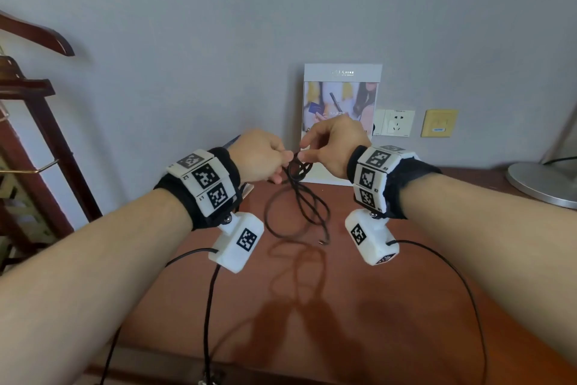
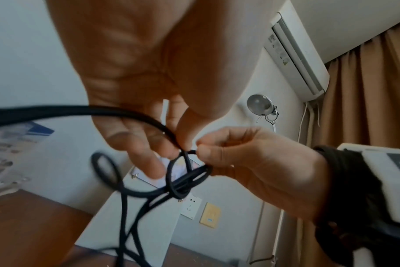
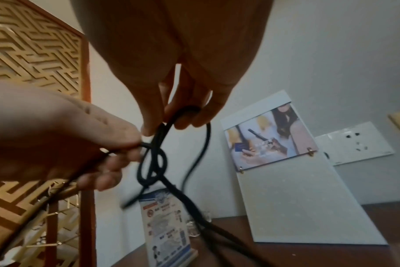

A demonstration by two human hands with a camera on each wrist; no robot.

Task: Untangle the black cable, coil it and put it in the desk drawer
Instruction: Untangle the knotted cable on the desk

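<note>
Both hands raised above the wooden desk (image 1: 359, 306), close together in front of the wall. Left hand (image 1: 260, 155) pinches the black cable (image 1: 298, 197) between thumb and fingertips, remaining fingers curled under it. Right hand (image 1: 334, 144) pinches a strand of the same cable between thumb and forefinger, just beside the left fingertips. Between the two hands sits a knot (image 1: 299, 166) of small crossed loops, held in the air.

Left wrist view: the right hand (image 2: 258, 166) nips a short bend of cable (image 2: 189, 178) at the top of the knot; a second strand sweeps away to the left past the left hand (image 2: 135, 90).

Right wrist view: the left hand (image 3: 57, 137) grips one strand while the right-hand fingertips (image 3: 187, 121) hold a loop over the figure-eight tangle (image 3: 153, 162).

Below the knot the cable hangs in long loops that reach the desk surface; one free end with a small plug (image 1: 321, 242) lies on the wood, between the two wrist cameras.

Behind the hands, a white display board (image 1: 342, 97) with a photo leans against the wall. Right of it: a white wall socket (image 1: 396, 122) and a yellow plate (image 1: 438, 123). A lamp base (image 1: 543, 184) stands at far right. A dark wooden rack (image 1: 34, 94) is at the left.
</note>
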